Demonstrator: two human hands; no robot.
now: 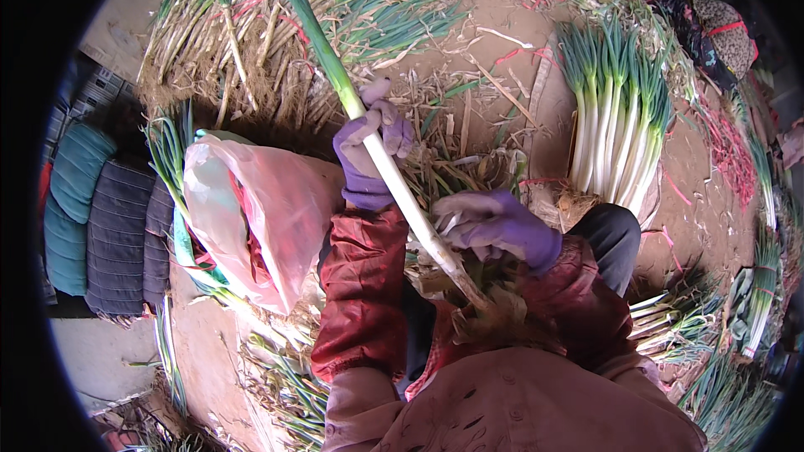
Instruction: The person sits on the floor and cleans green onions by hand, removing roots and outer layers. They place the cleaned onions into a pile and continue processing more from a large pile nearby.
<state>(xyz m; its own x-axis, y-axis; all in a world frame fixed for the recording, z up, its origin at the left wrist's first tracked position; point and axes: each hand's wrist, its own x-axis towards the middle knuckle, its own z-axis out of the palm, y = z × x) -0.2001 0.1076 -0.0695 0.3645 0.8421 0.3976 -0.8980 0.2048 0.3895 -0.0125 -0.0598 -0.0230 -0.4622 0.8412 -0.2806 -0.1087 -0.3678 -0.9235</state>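
My left hand point(372, 150), in a purple and grey work glove, grips a long green onion point(402, 185) around its pale shaft. The onion slants across my lap: its green leaf end points up and away, while its root end lies low between my forearms. Beside the lower shaft is my right hand point(499, 226), gloved alike, with its fingers curled and slightly blurred. Whether those fingers pinch a piece of peel or touch the shaft cannot be made out. Loose dry peelings point(461, 169) lie beneath and beyond both hands.
A pink plastic bag point(276, 201) holding red ties stands at my left. Trimmed green onions point(612, 132) stand by my right knee point(606, 242). Untrimmed onions point(251, 56) with roots are heaped ahead. Rolled quilted padding point(116, 226) lies far left; red ties point(732, 157) lie right.
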